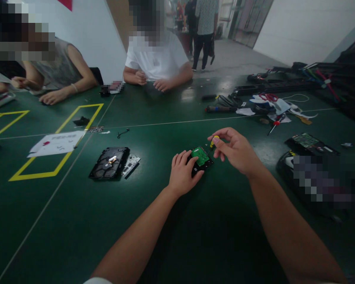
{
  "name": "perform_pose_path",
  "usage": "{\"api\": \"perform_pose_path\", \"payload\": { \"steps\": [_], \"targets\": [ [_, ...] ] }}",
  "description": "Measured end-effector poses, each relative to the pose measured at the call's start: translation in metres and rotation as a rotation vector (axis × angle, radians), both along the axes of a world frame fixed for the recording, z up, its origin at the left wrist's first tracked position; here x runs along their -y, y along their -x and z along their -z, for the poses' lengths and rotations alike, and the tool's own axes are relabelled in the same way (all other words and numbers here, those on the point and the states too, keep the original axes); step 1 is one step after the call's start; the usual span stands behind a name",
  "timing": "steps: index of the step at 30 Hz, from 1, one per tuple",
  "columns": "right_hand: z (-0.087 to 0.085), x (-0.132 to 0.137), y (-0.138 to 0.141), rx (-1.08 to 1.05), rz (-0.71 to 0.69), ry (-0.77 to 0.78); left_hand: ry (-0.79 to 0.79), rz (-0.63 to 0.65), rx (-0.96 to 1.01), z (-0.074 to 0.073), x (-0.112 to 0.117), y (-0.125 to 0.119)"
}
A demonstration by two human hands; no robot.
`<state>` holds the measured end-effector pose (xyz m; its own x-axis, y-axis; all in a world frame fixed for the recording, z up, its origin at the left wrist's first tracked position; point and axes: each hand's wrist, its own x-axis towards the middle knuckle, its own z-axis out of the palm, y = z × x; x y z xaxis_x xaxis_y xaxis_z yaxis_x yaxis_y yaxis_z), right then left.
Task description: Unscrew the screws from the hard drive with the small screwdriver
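A small black hard drive with a green circuit board [200,156] on top lies on the dark green table [171,236]. My left hand [183,173] rests on its left side, fingers curled over the edge, holding it down. My right hand [235,150] pinches a small yellow-handled screwdriver [213,141], whose tip points down at the board's right corner.
An opened black hard drive [109,162] with a loose metal plate [130,163] lies to the left, near a sheet of paper [57,142] and yellow floor-tape lines. Tools, scissors [268,97] and another drive [310,144] lie to the right. Two people sit across the table.
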<state>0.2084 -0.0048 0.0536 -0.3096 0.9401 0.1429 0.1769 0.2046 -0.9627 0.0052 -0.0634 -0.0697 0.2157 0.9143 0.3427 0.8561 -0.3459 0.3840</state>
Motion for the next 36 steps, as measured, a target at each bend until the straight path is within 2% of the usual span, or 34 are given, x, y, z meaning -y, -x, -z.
{"api": "perform_pose_path", "payload": {
  "steps": [6, 13, 20, 27, 32, 36],
  "targets": [
    [-0.0007, -0.0018, -0.0012, 0.062, -0.025, -0.088, -0.004, -0.003, -0.007, 0.0016, -0.0006, 0.0002],
    [0.0032, -0.0015, -0.0014, 0.063, 0.047, -0.022, -0.007, -0.004, -0.003, 0.0005, 0.0002, 0.0000],
    [0.0035, -0.0015, 0.0017, -0.016, -0.028, -0.015, -0.009, 0.001, -0.001, 0.0000, -0.0003, 0.0002],
    [0.0004, -0.0004, -0.0015, 0.102, 0.002, -0.077, -0.007, -0.001, -0.001, 0.0014, 0.0000, 0.0003],
    [-0.0011, -0.0015, -0.0024, 0.039, -0.012, -0.054, -0.015, -0.004, 0.004, 0.0019, 0.0003, -0.0003],
    [-0.0017, -0.0002, -0.0007, 0.072, 0.023, -0.052, -0.013, -0.001, 0.005, 0.0007, 0.0000, 0.0000]
  ]
}}
